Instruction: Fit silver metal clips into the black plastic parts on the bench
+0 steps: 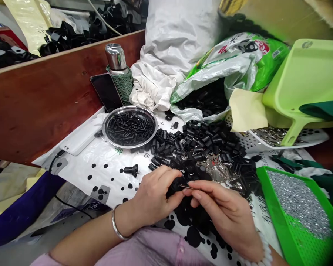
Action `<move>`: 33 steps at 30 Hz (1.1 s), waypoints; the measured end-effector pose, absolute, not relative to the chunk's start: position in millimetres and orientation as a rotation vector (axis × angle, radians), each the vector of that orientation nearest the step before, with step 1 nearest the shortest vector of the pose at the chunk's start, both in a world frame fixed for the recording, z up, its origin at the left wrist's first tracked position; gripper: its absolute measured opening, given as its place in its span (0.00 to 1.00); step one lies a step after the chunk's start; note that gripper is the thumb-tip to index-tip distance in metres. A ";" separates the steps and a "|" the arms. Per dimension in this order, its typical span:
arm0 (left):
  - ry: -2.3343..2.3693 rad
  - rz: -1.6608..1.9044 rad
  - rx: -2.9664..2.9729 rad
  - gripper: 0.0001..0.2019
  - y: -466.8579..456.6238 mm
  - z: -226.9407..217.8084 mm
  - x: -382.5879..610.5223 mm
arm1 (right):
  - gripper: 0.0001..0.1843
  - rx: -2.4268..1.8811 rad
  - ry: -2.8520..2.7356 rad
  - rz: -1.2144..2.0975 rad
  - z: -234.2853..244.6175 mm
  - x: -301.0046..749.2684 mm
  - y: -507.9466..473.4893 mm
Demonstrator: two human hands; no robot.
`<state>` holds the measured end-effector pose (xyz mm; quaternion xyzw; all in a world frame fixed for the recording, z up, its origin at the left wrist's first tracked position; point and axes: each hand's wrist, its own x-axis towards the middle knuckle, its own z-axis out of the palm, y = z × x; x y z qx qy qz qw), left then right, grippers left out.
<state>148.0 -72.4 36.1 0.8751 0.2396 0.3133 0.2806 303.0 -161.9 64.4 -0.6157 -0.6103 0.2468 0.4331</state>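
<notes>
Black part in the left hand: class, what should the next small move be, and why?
Probably the right hand should ease the thin metal pin further into the black part, because the pin, pinched in the right fingers, appears to meet the part already, while the left hand holds it in place.

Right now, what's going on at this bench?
A person is working with both bare hands over a heap of small black rubber parts. The left hand pinches one black part, and the right hand holds a thin metal pin up to it. A steel dish of ribbed black pieces sits beyond the heap, and a green tray of small silver parts lies to the right.
</notes>
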 end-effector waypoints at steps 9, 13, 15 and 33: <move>0.642 0.862 2.422 0.13 -69.1 35.5 147.4 | 0.12 -1.547 -1.873 0.115 66.0 302.9 -160.6; 0.633 0.911 2.571 0.12 -71.1 32.8 150.8 | 0.11 -1.602 -1.902 0.004 61.7 297.3 -157.1; 0.631 0.929 2.607 0.12 -71.1 31.1 151.8 | 0.12 -1.593 -1.910 0.048 59.7 296.0 -155.1; 0.523 1.269 2.583 0.10 -70.6 26.0 150.5 | 0.04 -1.693 -1.588 0.445 57.2 287.3 -152.1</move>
